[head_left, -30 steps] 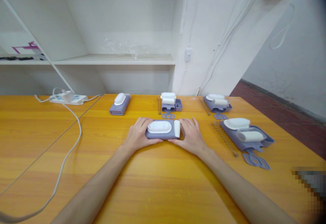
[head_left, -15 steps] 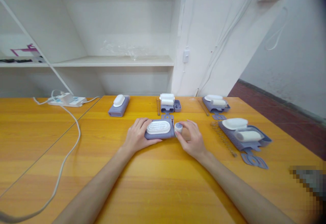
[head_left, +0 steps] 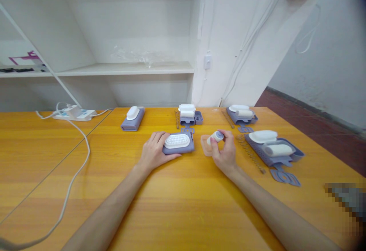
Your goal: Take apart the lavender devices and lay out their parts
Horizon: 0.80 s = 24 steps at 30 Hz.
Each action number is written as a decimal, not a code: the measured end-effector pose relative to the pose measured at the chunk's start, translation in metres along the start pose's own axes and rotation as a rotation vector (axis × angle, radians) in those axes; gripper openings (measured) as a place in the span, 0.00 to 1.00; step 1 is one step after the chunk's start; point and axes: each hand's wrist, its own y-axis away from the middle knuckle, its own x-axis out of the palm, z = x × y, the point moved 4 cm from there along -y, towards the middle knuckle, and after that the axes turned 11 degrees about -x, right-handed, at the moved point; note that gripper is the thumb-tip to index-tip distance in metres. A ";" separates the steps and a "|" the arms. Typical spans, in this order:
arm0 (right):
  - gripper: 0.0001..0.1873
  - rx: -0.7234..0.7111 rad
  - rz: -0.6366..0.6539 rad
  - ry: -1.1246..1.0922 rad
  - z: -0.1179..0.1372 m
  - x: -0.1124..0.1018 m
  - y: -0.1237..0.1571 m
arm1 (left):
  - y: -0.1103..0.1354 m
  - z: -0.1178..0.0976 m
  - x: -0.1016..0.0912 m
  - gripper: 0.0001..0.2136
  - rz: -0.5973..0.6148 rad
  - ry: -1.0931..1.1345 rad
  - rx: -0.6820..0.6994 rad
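Note:
My left hand (head_left: pixel 155 150) wraps round the left end of a purple-grey case (head_left: pixel 187 149), which lies on the table. On the case's top is a white oval brush (head_left: pixel 177 141) with its bristles up. To the right, my right hand (head_left: pixel 226 153) pinches a small white bottle (head_left: pixel 215 137) with a purple-grey cap, held tilted. Just left of that hand, a translucent peach-coloured piece (head_left: pixel 206 146) lies on the wood, partly behind the bottle.
Opened cases with white parts stand at the back middle (head_left: pixel 187 119), back right (head_left: pixel 241 115) and right (head_left: pixel 265 154), with coiled springs (head_left: pixel 251 154) beside some. A closed case (head_left: pixel 134 119) is at back left. A power strip (head_left: pixel 74 114) trails a white cable (head_left: pixel 77 175) down the table's left side.
My right hand has moved right with the bottle, away from the case's end, and the bottle has tipped over. The peach-coloured piece now shows. My left hand has barely moved.

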 end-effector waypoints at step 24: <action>0.16 0.250 0.044 -0.032 -0.010 -0.003 -0.003 | -0.001 0.002 0.003 0.30 0.063 0.009 -0.058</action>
